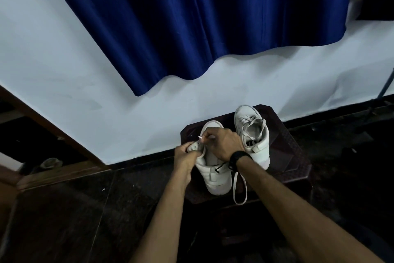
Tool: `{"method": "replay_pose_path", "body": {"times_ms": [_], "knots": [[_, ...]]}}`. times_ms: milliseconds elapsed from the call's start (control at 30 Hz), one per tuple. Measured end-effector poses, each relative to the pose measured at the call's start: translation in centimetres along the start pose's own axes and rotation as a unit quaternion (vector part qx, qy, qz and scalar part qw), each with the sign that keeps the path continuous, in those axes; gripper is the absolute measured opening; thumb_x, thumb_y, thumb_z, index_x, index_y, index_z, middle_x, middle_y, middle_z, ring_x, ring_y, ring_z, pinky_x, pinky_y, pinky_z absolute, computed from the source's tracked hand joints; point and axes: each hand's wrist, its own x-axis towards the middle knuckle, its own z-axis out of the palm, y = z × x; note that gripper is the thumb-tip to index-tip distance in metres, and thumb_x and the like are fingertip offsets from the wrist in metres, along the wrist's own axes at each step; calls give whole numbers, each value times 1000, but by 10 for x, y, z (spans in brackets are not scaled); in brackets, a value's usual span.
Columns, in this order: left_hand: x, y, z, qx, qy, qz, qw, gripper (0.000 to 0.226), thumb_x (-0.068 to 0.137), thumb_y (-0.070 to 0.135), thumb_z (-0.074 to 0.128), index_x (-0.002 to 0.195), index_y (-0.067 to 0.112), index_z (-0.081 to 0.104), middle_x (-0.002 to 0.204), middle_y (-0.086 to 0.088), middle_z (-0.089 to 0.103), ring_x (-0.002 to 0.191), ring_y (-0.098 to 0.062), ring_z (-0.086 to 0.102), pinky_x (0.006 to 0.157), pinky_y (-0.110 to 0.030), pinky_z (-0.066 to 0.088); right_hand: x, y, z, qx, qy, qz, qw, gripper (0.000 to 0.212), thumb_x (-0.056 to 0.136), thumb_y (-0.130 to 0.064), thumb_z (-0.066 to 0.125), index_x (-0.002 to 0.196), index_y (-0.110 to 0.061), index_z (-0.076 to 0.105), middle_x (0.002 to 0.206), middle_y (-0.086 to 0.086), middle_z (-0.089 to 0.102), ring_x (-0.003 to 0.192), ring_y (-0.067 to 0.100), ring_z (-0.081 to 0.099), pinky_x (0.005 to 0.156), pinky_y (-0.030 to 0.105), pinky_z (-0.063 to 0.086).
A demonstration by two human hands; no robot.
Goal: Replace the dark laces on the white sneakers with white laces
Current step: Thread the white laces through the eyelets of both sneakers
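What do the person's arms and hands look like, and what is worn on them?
Both forearms are bare, with no sleeves in view. The right wrist carries a black watch or band with a dark face. The left hand and right hand wear no gloves, and no rings can be made out.

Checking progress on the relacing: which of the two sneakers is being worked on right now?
The nearer left sneaker: both hands are on it. The farther right sneaker stands untouched, already laced.

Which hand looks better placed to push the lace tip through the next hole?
Probably the right hand: it already pinches the lace tip over the near sneaker, while the left hand steadies its side.
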Motion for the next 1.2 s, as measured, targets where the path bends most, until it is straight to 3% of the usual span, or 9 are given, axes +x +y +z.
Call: {"method": "replay_pose_path", "body": {"times_ms": [167,233,333,500,633,800,933,1200], "knots": [[-3,-5,-1,-80,-13,-34,996,25,76,-10,69,85,13,73,77,-5,73,73,-18,65,66,-24,53,-5,3,-3,-52,-40,-39,997,20,87,-50,58,97,-35,67,99,-3,72,95,23,65,72,30,46],[-4,-7,-2,-108,-45,-49,992,22,74,-1,74,95,6,75,92,-13,75,85,-26,70,79,-33,56,-6,6,-1,-74,-26,-40,996,18,89,-42,54,98,-31,66,98,4,71,93,29,65,70,31,44],[-3,-11,0,-159,-68,-59,983,43,70,12,77,111,0,71,115,-24,68,108,-36,65,98,-43,51,-6,6,6,-103,6,-9,995,26,87,-38,50,99,-24,69,97,10,70,89,31,66,74,34,53],[-3,-12,1,-161,-66,-59,983,37,81,9,66,116,-2,68,117,-22,67,110,-33,64,94,-35,53,-2,6,12,-160,-2,7,987,38,90,-43,43,110,-20,66,108,13,66,96,32,65,79,35,50],[0,-15,-3,-173,-75,-73,979,44,79,14,67,121,0,66,123,-22,64,119,-37,59,109,-46,42,0,6,13,-168,15,22,985,38,92,-41,42,111,-18,65,109,13,64,96,31,65,79,35,50],[0,-22,-3,-191,-80,-74,976,48,83,19,64,127,0,61,128,-24,60,123,-40,55,110,-49,40,4,8,23,-164,52,42,984,38,94,-41,40,108,-19,67,102,12,66,92,29,66,73,33,49],[1,-28,-4,-198,-81,-62,975,43,92,22,57,127,-1,60,128,-26,59,123,-42,54,108,-50,42,9,11,24,-125,44,58,989,30,89,-44,50,103,-26,69,100,9,67,90,28,65,72,31,49],[6,-32,-2,-193,-87,-40,977,38,90,21,62,122,1,65,125,-25,62,122,-41,56,109,-51,40,10,13,25,-76,56,59,994,26,84,-45,58,99,-30,72,93,6,71,86,27,67,71,32,54]]}}
